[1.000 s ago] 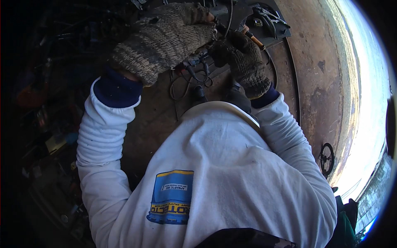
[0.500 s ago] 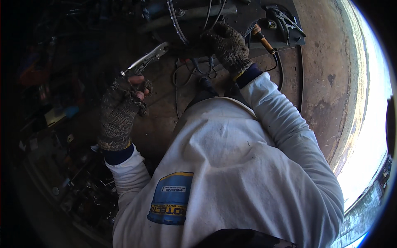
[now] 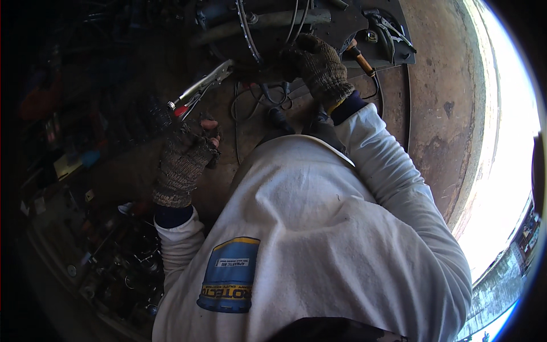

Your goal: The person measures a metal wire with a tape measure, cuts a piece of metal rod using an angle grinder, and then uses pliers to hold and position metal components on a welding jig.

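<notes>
My left hand (image 3: 185, 159), in a worn grey-brown knit glove with bare fingertips showing, is just below a pair of locking pliers (image 3: 204, 84). Its fingers are partly bent and apart, with nothing visible between them. The pliers, silver with a red-tipped lever, point up and to the right; what their jaws meet is lost in shadow. My right hand (image 3: 323, 69), gloved alike, curls its fingers at the lower ends of thin curved metal strips (image 3: 300, 21). What it grips is too dark to make out. Left of it rises a curved metal rim (image 3: 247, 33) with marks along it.
A dark metal plate (image 3: 347, 25) bears a grey pipe (image 3: 285, 20) and more clamp-like pliers (image 3: 391, 33). By its near edge is a tool with an orange-brown handle (image 3: 361, 59) and cable. Black cables (image 3: 242, 109) loop on the brown floor (image 3: 441, 91). Dark clutter fills the left.
My left hand has drawn down and right, away from the pliers' end, baring the red lever. My right hand has shifted slightly right and stays by the strips.
</notes>
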`<state>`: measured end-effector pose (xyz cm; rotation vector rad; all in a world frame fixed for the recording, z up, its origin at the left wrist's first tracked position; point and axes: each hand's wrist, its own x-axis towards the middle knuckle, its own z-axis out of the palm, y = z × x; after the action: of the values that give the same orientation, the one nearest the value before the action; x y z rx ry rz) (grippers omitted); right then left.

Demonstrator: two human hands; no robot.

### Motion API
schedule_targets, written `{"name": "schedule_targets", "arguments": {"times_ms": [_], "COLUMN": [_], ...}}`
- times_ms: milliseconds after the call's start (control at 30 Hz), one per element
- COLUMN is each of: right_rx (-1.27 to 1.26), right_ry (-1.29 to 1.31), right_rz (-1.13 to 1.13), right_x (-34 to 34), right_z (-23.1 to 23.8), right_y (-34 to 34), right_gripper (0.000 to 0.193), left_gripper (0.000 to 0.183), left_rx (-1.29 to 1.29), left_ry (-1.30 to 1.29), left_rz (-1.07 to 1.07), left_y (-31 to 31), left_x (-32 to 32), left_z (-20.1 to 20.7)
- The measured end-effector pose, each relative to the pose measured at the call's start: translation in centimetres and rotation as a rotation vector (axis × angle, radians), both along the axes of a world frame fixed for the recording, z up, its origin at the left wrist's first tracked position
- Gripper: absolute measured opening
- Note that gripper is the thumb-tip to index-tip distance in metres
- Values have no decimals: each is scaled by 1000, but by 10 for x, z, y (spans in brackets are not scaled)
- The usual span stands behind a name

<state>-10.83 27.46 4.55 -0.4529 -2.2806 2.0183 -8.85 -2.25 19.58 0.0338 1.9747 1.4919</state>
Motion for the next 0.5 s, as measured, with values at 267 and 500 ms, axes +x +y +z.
{"name": "schedule_targets", "arguments": {"times_ms": [267,500], "right_rx": [-520,-449], "right_ry": [74,55], "right_rz": [-85,-86], "right_x": [14,9], "right_z": [33,29], "right_y": [9,-8], "right_gripper": [28,26], "left_gripper": [23,24], "left_rx": [-61,-18], "left_ry": [22,-6], "left_rz": [-1,-36], "left_y": [-7,-13], "left_x": [8,13], "left_z": [-13,-42]}}
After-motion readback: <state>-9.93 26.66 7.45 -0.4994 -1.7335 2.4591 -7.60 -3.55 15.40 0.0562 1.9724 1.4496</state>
